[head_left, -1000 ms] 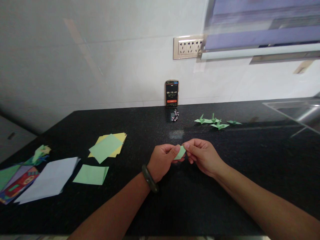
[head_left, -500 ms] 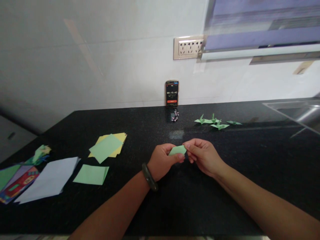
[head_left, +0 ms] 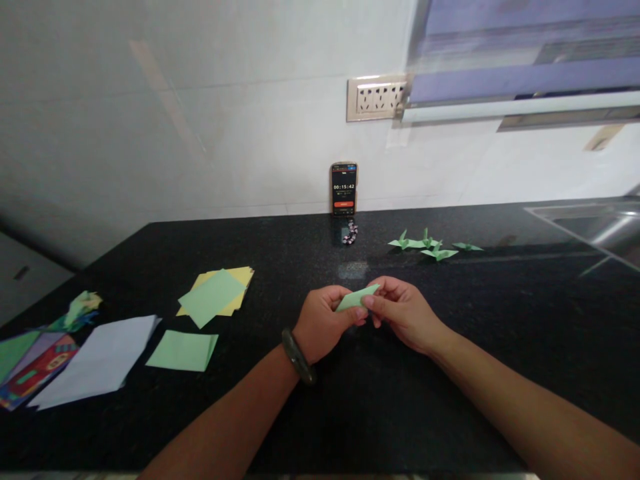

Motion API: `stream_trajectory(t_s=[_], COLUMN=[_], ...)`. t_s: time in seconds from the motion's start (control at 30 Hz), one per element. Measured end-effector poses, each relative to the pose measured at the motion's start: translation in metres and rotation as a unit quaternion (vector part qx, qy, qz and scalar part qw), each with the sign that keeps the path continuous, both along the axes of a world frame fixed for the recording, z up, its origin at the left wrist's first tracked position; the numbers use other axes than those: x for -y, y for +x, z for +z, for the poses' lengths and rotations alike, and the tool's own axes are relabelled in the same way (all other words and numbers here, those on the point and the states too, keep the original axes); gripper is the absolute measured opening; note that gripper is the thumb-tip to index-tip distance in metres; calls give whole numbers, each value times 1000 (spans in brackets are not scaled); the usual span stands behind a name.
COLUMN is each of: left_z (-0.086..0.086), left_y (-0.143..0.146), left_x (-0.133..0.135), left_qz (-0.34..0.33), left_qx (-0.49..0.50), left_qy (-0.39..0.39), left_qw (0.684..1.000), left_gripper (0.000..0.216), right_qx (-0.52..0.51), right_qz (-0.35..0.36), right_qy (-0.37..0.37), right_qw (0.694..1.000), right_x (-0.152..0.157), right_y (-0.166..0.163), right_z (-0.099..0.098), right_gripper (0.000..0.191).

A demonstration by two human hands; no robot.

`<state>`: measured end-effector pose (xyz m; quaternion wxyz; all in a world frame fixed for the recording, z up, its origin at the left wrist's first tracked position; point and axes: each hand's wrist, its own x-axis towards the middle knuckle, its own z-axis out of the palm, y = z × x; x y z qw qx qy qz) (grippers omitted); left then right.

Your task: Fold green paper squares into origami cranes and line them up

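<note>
A small folded piece of light green paper (head_left: 356,297) is held between my two hands above the dark countertop. My left hand (head_left: 325,321) pinches its left part, with the thumb along the near edge. My right hand (head_left: 400,310) grips its right part between thumb and fingers, and a pointed tip of the paper sticks out past the thumb. Both hands' far fingers are partly hidden behind the paper. To the left of my left hand lies a folded light green sheet (head_left: 183,351). Beyond it a light green square (head_left: 211,299) rests on several yellow sheets (head_left: 245,277).
Several green paper cranes (head_left: 437,253) stand at the back right, near a sink (head_left: 595,223). A phone (head_left: 344,189) showing a timer leans on the wall, its beaded strap (head_left: 351,233) in front. White sheets (head_left: 100,360), a colourful packet (head_left: 43,367) and crumpled paper (head_left: 80,310) lie at left.
My right thumb has moved left onto the paper's near face. The paper now shows a longer, narrower shape with its right tip pointing up and right. My left hand has barely moved.
</note>
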<state>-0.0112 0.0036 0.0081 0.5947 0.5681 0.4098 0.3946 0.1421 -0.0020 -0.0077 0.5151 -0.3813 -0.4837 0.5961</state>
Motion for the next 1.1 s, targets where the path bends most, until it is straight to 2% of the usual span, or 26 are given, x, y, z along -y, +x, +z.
stream_trajectory(t_s=[0.2, 0.33, 0.5, 0.6, 0.7, 0.8, 0.93, 1.03, 1.1], left_z=[1, -1, 0, -1, -3, -6, -5, -3, -3], left_y=[0, 0, 0, 0, 1, 2, 3, 3, 3], left_x=[-1, -1, 0, 0, 0, -1, 0, 0, 0], left_qz=[-1, -10, -10, -4, -6, -21, -47, -68, -63], left_qx=[-14, 2, 12, 23, 40, 35, -22, -28, -33], left_qy=[12, -3, -15, -25, -38, -23, 11, 12, 25], left_qw=[1000, 1000, 1000, 999, 998, 999, 999, 997, 997], left_gripper=[13, 15, 17, 19, 22, 22, 26, 35, 34], right_qx=[6, -33, -83, -49, 28, 83, 85, 94, 103], right_qz=[-15, -36, -19, 0, 2, -18, -54, -53, -47], right_qy=[10, -22, -64, -29, 15, 18, 26, 25, 22], right_qw=[1000, 999, 994, 998, 999, 996, 995, 994, 993], right_x=[1, 3, 3, 2, 3, 4, 3, 4, 4], right_y=[0, -2, -3, -2, -2, -1, 0, 1, 0], right_z=[0, 5, 10, 8, 5, 5, 7, 8, 8], right_gripper=[16, 23, 29, 36, 31, 24, 25, 26, 26])
